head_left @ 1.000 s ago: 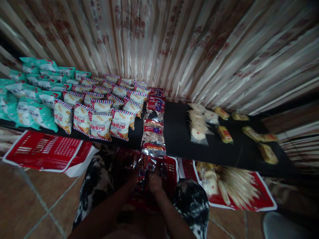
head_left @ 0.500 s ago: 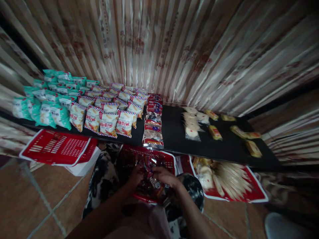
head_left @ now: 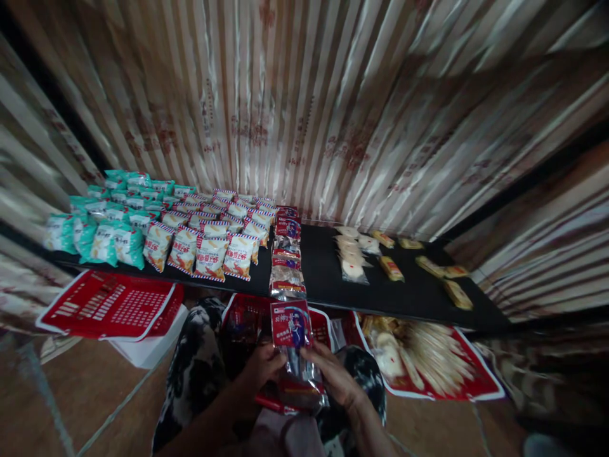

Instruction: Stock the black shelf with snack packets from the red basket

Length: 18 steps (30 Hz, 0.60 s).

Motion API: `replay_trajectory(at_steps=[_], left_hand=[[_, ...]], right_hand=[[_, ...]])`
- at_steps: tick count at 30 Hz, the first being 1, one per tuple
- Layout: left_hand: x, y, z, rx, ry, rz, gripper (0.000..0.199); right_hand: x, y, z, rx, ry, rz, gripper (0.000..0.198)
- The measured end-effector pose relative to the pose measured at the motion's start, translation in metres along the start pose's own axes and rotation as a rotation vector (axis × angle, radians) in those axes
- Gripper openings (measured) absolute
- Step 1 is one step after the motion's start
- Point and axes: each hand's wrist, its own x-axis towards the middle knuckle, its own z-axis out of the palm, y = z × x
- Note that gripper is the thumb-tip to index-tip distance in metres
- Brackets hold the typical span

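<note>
Between my hands is a red and blue snack packet [head_left: 291, 324] with a clear window and shiny lower edge. My left hand [head_left: 263, 367] grips its left side, thumb on the front. On the right side, my right hand [head_left: 330, 371] holds it with thumb and fingers. The packet is above a red basket [head_left: 323, 324] between my knees, where dark packets lie partly hidden. Just beyond, a column of similar red packets [head_left: 287, 254] lies overlapping on the black shelf [head_left: 323, 266].
Left on the shelf stand rows of white shrimp snack bags [head_left: 209, 257] and teal bags [head_left: 117, 244]. To the right lie round white packs [head_left: 352, 260] and yellow packs [head_left: 391, 268]. Below are a red basket [head_left: 109, 304] and another basket [head_left: 492, 387] holding long pale packs.
My hands have brought a red packet up from the basket and now hold it spread face up near the shelf's front edge. The view has shifted slightly.
</note>
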Motion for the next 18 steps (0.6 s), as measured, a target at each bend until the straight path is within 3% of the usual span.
replay_trajectory(at_steps=[3,12,18], left_hand=[[-0.002,0.002,0.003,0.088,0.052,0.069,0.047],[-0.003,0.018,0.026,0.289,0.109,0.23,0.027],[0.004,0.05,0.045,0.301,0.114,0.333,0.023]], right_hand=[[-0.01,0.004,0.0,-0.023,-0.055,-0.048,0.036],[-0.028,-0.002,-0.001,0.12,0.037,-0.112,0.034],[-0.015,-0.019,-0.004,0.161,0.259,-0.255,0.031]])
